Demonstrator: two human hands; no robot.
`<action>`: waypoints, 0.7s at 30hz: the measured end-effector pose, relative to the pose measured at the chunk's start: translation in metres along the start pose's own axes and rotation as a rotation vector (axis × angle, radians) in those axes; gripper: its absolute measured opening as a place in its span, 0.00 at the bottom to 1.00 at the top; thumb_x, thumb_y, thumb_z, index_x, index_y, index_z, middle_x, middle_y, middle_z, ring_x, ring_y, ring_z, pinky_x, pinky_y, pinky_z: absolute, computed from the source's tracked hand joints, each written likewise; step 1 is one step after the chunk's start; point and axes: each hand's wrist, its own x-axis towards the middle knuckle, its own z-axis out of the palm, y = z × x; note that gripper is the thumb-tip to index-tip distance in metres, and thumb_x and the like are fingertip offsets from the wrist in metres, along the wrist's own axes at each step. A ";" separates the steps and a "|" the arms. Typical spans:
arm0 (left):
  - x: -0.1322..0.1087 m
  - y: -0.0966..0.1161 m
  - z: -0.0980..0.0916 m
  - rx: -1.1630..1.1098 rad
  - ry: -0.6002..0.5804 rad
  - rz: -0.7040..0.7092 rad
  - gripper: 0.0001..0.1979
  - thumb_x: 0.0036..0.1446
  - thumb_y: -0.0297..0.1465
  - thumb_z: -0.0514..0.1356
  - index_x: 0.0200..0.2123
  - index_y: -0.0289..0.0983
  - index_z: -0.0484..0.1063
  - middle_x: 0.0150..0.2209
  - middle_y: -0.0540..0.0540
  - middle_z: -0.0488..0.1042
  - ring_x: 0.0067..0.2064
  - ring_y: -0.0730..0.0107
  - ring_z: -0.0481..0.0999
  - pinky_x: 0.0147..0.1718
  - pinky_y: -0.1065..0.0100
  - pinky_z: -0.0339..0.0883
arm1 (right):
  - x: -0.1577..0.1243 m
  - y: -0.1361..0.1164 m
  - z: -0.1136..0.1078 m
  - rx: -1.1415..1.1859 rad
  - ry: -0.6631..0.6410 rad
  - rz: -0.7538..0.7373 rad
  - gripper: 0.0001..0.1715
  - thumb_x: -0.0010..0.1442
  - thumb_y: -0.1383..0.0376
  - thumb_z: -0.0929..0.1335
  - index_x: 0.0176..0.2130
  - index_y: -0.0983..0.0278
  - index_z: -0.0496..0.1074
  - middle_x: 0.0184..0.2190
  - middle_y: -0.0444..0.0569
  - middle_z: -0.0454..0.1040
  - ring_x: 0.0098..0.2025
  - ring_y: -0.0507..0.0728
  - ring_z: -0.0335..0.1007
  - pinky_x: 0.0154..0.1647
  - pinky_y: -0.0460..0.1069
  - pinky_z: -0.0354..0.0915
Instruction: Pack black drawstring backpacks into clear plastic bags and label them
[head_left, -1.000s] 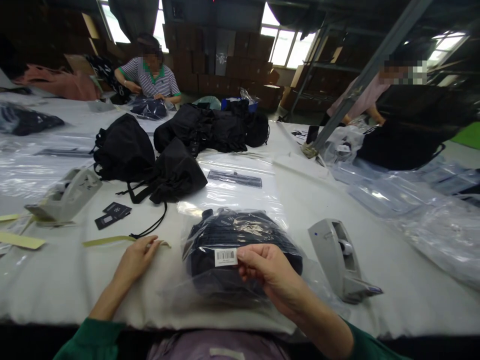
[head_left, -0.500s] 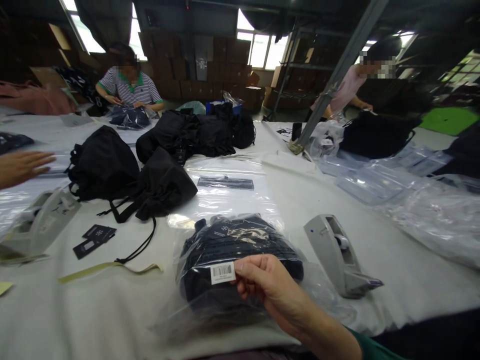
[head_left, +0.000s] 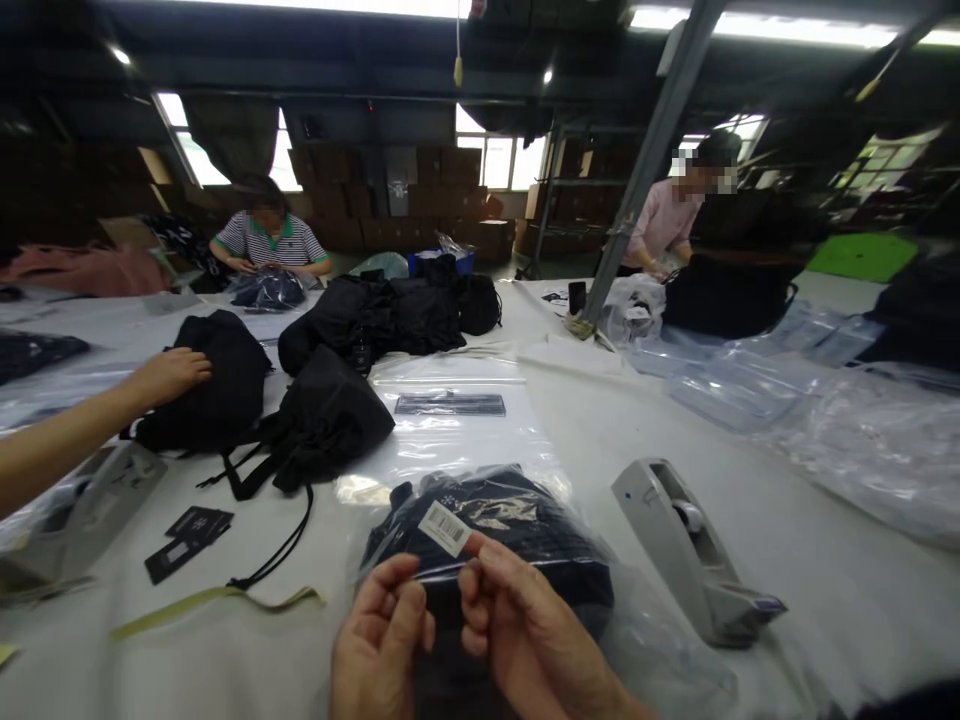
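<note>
A white barcode sticker (head_left: 444, 527) is pinched at its right end by my right hand (head_left: 529, 625), above a clear plastic bag (head_left: 551, 530). Folded dark fabric (head_left: 517, 490) with a white printed mark fills the bag, which lies on the table in front of me. Just left of the sticker is my left hand (head_left: 384, 630), its thumb and fingers curled together over the bag's near side. Whatever those fingertips hold, if anything, is too small to make out. To the right stands a grey tape dispenser (head_left: 686, 545).
Another person's hand (head_left: 176, 375) rests on a black drawstring bag (head_left: 225, 375) at left. Flat clear bags (head_left: 450, 440) lie behind the filled one. Black hang tags (head_left: 187, 540) and a second dispenser (head_left: 112, 510) are at left. Two co-workers (head_left: 274, 240) work across the table.
My left hand has come into view beside the sticker. The sticker is raised and tilted in my right hand. The other person's hand has moved right onto the black drawstring bag.
</note>
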 end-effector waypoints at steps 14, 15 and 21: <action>-0.007 0.031 0.021 -0.042 -0.158 0.001 0.14 0.48 0.39 0.67 0.26 0.35 0.68 0.21 0.55 0.63 0.21 0.80 0.57 0.21 0.74 0.52 | -0.008 0.010 -0.025 -0.460 0.030 -0.190 0.27 0.49 0.52 0.76 0.46 0.61 0.78 0.22 0.41 0.63 0.22 0.51 0.54 0.24 0.48 0.57; -0.005 0.036 0.017 0.053 -0.190 -0.003 0.13 0.48 0.37 0.66 0.25 0.35 0.67 0.20 0.55 0.62 0.21 0.80 0.57 0.21 0.74 0.51 | -0.010 0.000 -0.028 -0.585 0.067 -0.262 0.27 0.51 0.52 0.75 0.48 0.60 0.77 0.23 0.43 0.66 0.24 0.52 0.58 0.26 0.49 0.60; 0.000 0.068 0.007 0.620 -0.589 -0.125 0.05 0.46 0.29 0.59 0.24 0.35 0.65 0.20 0.56 0.61 0.23 0.78 0.55 0.22 0.72 0.45 | -0.008 -0.062 -0.018 -1.220 -0.125 -0.418 0.12 0.57 0.57 0.71 0.37 0.61 0.81 0.33 0.48 0.75 0.35 0.58 0.70 0.37 0.51 0.65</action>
